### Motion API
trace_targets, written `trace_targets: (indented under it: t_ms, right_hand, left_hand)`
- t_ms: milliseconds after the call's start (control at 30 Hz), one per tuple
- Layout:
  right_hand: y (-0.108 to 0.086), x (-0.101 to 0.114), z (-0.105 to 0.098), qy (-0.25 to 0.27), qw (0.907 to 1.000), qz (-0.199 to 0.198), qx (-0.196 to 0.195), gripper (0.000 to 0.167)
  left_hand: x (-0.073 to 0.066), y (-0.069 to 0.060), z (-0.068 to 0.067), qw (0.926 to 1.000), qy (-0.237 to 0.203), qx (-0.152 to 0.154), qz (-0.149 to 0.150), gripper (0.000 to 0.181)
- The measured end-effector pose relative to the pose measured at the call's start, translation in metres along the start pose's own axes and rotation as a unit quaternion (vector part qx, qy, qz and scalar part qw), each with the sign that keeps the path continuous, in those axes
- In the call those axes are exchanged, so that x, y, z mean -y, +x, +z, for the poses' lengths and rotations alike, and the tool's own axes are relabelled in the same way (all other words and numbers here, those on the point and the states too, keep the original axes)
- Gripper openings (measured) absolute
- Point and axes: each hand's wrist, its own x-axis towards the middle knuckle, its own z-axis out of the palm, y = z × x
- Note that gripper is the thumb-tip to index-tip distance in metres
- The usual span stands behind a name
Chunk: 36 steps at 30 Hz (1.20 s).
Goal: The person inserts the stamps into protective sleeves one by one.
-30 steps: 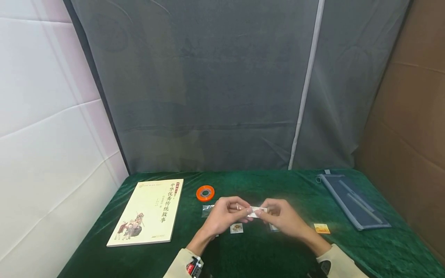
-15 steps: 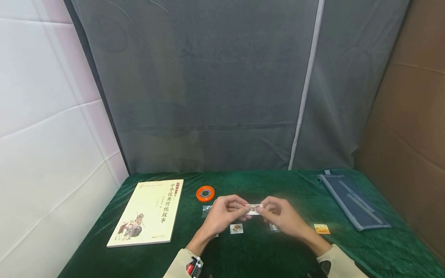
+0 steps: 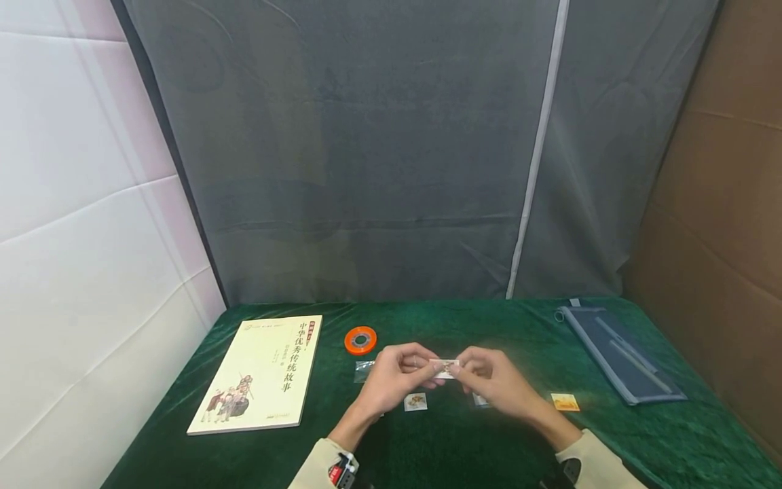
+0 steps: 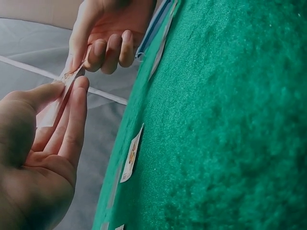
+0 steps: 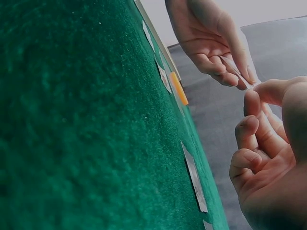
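Observation:
A small white stamp [image 3: 444,369] with a printed picture is held up between both hands, above the cloth. My left hand [image 3: 394,373] pinches its left end between thumb and fingers. At the right end, my right hand [image 3: 497,382] pinches it with thumb and forefinger. In the left wrist view the stamp [image 4: 51,114] stretches from one hand to the other. Below the hands lies another picture stamp [image 3: 416,402] on the cloth. A further pale piece [image 3: 480,400] is partly hidden by the right hand. To the right lies a yellow-orange stamp [image 3: 565,403].
A cream book [image 3: 263,373] lies at the left on the green cloth [image 3: 446,451]. Behind the left hand are an orange tape reel [image 3: 360,340] and a clear plastic sleeve [image 3: 363,371]. A blue-edged zip pouch [image 3: 623,353] lies at the far right.
The held stamp has turned so its printed picture faces the head camera, and it has shifted slightly left. Both hands keep their grip and have barely moved.

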Motion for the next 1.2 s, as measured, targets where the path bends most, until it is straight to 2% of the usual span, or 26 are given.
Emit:
trace_targets:
  t_ms: [200,433,800,1200]
  right_hand:
    - [0.0000,-0.0003,-0.0005,0.000,1.0000,0.008,0.001,0.013]
    - [-0.0004,-0.0014,-0.0037,-0.007,0.9997,0.009,-0.023,0.012]
    - [-0.0005,0.0059,-0.0010,0.001,0.9999,0.008,-0.011,0.012]
    - [-0.0009,0.0026,-0.0027,-0.010,0.9999,0.002,0.003,0.012]
  left_hand:
    - [-0.0001,0.0006,0.0016,1.0000,0.004,0.001,-0.001,0.020]
    - [0.0008,0.0010,-0.0003,0.9999,0.010,-0.010,0.000,0.019]
    - [-0.0010,0.0002,0.0052,0.9999,0.011,-0.010,-0.001,0.018]
    - [-0.0007,0.0006,0.0074,1.0000,0.002,-0.005,-0.004,0.019]
